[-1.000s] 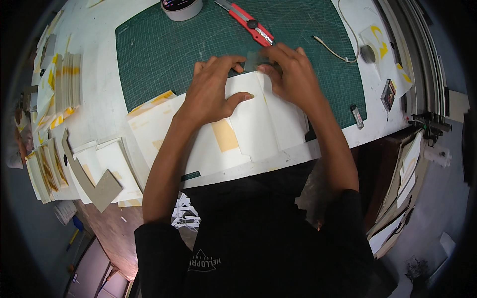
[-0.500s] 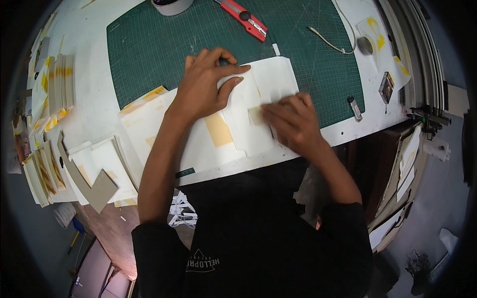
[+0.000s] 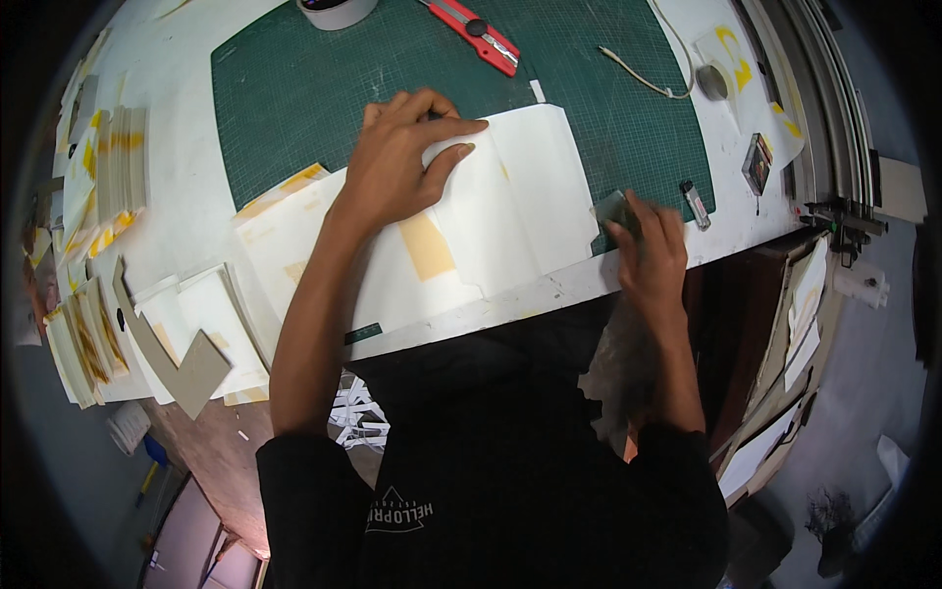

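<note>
Right hand shifted, pinching translucent piece, perhaps; left fingers parted; white paper creased.

White desk above a grey floor
Near the desk's right end stands a dark brown shelf unit; at lower left, pinkish light tints a brown surface.

Beyond the left hand, a red utility knife and a wide white roll lie on the green cutting mat. Past the right hand curves a pale cable, near a grey roll. Just right of that hand is a small dark-ended object, then a dark box. Well left of the left hand stand yellow-marked stacks; nearer the person, an angled grey board.
</note>
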Available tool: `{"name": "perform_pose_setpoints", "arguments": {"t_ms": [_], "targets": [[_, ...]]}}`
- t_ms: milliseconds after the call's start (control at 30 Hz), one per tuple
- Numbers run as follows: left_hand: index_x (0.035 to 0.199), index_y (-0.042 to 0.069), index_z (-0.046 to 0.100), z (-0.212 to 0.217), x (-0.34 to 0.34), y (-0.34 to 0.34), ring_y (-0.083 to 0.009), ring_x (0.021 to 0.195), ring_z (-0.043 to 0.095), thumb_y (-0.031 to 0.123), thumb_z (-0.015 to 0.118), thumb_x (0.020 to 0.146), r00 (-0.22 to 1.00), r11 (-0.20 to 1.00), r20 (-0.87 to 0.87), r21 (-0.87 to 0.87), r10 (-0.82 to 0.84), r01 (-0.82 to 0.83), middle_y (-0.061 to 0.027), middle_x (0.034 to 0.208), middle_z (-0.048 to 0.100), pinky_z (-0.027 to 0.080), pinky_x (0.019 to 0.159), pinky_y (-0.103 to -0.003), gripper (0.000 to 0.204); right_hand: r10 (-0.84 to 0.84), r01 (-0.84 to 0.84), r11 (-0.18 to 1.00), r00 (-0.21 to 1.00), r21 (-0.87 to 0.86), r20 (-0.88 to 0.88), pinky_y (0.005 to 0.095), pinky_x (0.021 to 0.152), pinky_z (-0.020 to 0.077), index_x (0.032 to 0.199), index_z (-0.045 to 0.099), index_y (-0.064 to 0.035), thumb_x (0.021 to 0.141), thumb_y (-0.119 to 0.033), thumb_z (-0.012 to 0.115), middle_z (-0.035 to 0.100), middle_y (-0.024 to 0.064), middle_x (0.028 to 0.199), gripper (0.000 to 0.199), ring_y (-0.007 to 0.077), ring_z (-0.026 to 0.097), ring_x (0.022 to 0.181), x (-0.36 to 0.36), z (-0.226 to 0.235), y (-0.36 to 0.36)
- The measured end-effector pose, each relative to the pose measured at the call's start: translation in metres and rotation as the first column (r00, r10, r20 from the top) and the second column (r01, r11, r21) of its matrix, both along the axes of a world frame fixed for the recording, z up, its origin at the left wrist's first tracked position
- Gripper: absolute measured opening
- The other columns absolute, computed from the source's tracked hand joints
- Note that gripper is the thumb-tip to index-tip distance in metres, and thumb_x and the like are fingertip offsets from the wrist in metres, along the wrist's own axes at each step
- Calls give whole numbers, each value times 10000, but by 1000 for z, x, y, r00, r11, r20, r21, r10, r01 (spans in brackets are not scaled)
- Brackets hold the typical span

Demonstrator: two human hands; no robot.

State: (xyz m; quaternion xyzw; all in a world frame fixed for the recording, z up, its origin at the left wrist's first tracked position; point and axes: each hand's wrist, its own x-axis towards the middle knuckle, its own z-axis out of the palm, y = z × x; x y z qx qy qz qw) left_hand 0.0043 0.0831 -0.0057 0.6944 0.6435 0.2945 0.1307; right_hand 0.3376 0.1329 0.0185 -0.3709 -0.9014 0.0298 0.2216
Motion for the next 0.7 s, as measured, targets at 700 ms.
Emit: {"name": "perform_pose_setpoints", "arguments": {"t_ms": [700], "targets": [[1314, 94, 719, -5, -6, 0, -301, 1161, 565, 347, 705, 963, 975, 982, 219, 177, 28, -67, -115, 1345, 640, 425, 1047, -439, 432, -276, 77, 881, 885, -467, -375, 346, 799, 498, 1406, 547, 20, 841, -25, 778, 704, 150, 1055, 612, 225, 645, 936, -52, -11, -47]]}}
